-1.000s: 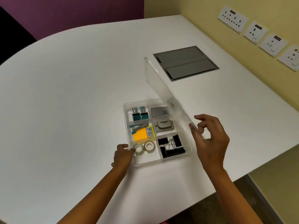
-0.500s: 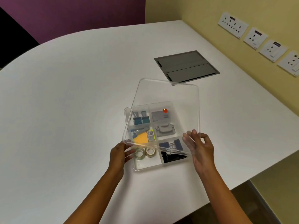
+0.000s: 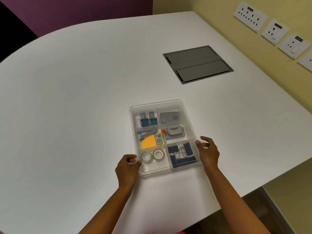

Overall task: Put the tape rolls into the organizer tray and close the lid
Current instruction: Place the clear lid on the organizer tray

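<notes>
Head view: lid (image 3: 168,105) sits flat on tray (image 3: 162,173). Left grip (image 3: 126,168) and right grip (image 3: 208,152) half-open, fingertips at tray edges, holding nothing. Tape rolls (image 3: 152,156) inside, between both grips.

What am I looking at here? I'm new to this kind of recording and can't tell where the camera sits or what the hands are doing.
There is no machine here: a person wears a camera on the head, so the one picture looks forward and down at their own two bare arms. On the white table sits a clear organizer tray with a clear lid lying flat on top. Through the lid you can see two tape rolls in the near left compartment, dark binder clips to their right, an orange pad of sticky notes, a stapler and other small office items. The left hand touches the tray's near left edge, and the right hand rests at its right edge. Neither hand lifts anything. A grey hatch is set into the table farther back.
</notes>
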Tool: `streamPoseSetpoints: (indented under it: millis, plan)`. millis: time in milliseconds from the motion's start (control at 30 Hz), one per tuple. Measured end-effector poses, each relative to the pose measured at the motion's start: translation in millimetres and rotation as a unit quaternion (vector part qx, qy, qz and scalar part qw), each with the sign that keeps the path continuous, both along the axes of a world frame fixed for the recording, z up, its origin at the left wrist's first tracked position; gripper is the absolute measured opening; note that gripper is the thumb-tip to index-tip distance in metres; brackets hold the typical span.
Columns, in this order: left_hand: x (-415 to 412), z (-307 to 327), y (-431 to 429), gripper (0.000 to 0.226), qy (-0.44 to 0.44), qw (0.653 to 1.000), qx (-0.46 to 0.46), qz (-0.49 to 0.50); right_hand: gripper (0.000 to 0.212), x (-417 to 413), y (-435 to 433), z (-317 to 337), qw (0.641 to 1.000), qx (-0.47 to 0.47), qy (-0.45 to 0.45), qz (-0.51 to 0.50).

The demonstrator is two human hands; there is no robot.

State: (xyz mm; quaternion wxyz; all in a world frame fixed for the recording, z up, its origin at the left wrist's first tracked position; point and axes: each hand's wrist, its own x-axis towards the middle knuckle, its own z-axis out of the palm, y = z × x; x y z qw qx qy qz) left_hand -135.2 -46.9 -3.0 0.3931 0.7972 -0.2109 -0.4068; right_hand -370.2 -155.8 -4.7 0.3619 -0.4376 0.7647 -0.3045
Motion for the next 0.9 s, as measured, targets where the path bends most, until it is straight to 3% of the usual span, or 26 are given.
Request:
streamPoseSetpoints:
  millis: [67,200,400,600,900]
  plan:
    - [-1.2,-1.2,0.6,0.020,0.004,1.000,0.003,0.001,0.041,-7.1,-2.8,-2.2,0.999,0.053,0.011,-0.007]
    - [-3.2,-5.0,3.9,0.024,0.008,0.999,0.026,-0.017,0.023,-27.8,1.5,-7.3,0.991,0.136,0.000,0.000]
    - [-7.4,-12.2,13.2,0.018,0.058,0.998,0.039,-0.004,0.015,-50.7,10.7,-1.5,0.939,0.222,-0.253,-0.066]
    - [-4.8,-16.3,13.8,0.017,0.056,0.998,0.041,-0.003,0.009,-46.9,5.5,-3.1,0.946,0.246,-0.203,-0.059]
    - [-5.1,-20.6,17.2,0.016,0.096,0.994,0.044,0.005,0.006,-52.6,5.8,-14.7,0.934,0.235,-0.263,-0.052]
